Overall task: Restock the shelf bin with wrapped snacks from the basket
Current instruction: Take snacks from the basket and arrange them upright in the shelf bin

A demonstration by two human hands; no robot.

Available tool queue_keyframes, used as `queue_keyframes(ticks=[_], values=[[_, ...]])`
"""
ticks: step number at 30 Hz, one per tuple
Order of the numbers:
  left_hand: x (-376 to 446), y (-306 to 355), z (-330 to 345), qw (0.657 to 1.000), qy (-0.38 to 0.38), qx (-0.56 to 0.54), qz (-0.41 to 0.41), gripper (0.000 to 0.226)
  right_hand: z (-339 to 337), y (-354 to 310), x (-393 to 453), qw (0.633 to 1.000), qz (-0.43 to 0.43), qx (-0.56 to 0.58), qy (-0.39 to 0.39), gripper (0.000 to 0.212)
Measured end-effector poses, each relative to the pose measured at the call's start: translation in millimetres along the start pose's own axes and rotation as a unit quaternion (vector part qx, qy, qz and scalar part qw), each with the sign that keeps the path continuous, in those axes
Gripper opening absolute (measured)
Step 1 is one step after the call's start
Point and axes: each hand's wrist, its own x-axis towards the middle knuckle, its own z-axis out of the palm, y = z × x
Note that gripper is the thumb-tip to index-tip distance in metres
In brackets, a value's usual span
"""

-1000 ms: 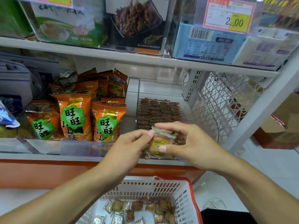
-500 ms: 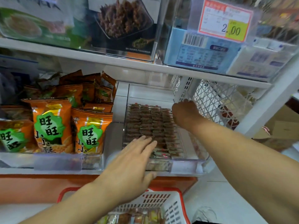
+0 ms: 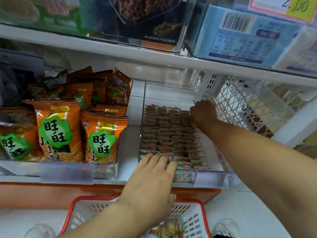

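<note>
- Clear plastic forms the shelf bin (image 3: 212, 177), and against the frame one second back your hands have parted: the single wrapped snack you pinched between both of them in front of the bin is no longer in either hand.
- Your left hand (image 3: 151, 179) now lies over the bin's front edge, fingers straight and slightly spread, their tips resting on the front row of wrapped snacks (image 3: 169, 133).
- Your right hand (image 3: 203, 113) has gone to the far right corner of the bin, at the back of the rows; its fingers curl downward, but you cannot tell whether they pinch a packet.
- Half a second ago both hands sat almost exactly as they do now; only the camera has drawn closer.
- Those snacks fill the bin in tidy brown rows from front to back.
- Below your left forearm sits the red-rimmed white basket (image 3: 195, 219), with a few wrapped pieces visible inside it, partly hidden by the arm.
- Left of the bin, orange snack bags (image 3: 101, 134) with green labels stand upright on the same white shelf (image 3: 130, 114).
- White lattice panelling (image 3: 240, 103) closes the shelf's right side.
- Overhead, another shelf carries boxed goods behind clear fronts, with a price tag (image 3: 284, 6) at the upper right.
- Pale floor (image 3: 240, 206) shows beneath.
</note>
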Motion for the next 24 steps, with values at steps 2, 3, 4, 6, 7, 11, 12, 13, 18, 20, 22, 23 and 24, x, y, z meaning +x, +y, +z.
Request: queue_keyframes(ticks=[2,3,4,6,7,11,12,13,18,20,22,23,24], values=[[-1,-1,0,1.0,0.01,0.0,0.003,0.08,-3,-1,-3,0.999,0.0,0.036,-0.005,0.024],[-1,-1,1,1.0,0.013,-0.005,0.006,0.08,-6,-1,-5,0.998,-0.001,0.054,-0.009,0.024],[-2,-2,1,1.0,0.014,-0.012,0.008,0.081,-11,0,-8,0.997,-0.002,0.069,-0.017,0.026],[-4,-2,-4,0.999,0.021,-0.037,0.009,0.085,-21,4,-18,0.996,-0.003,0.085,-0.025,0.027],[-6,-2,-8,0.998,0.03,-0.05,0.01,0.085,-29,6,-24,0.996,-0.002,0.088,-0.02,0.026],[-19,-1,-27,0.992,0.102,-0.049,0.054,0.05,-79,-2,-72,0.989,-0.018,0.141,0.035,0.018],[-25,-2,-28,0.99,0.116,-0.05,0.065,0.036,-95,-9,-90,0.987,-0.02,0.154,0.04,0.01],[-32,-2,-27,0.99,0.109,-0.064,0.067,0.024,-110,-17,-110,0.985,-0.03,0.168,0.029,0.007],[-75,-15,31,0.974,-0.224,-0.037,-0.004,0.033,-108,-89,-209,0.867,-0.314,0.251,-0.293,0.015],[-91,-21,73,0.934,-0.356,-0.013,-0.014,0.049,-65,-134,-231,0.834,-0.34,0.246,-0.359,0.018],[-107,-29,117,0.903,-0.427,-0.028,-0.043,0.057,-7,-175,-245,0.83,-0.323,0.244,-0.384,0.025],[-115,-33,138,0.894,-0.442,-0.038,-0.066,0.06,22,-189,-253,0.833,-0.314,0.242,-0.386,0.018],[-124,-37,158,0.888,-0.451,-0.044,-0.086,0.062,50,-200,-263,0.837,-0.298,0.243,-0.389,0.014]])
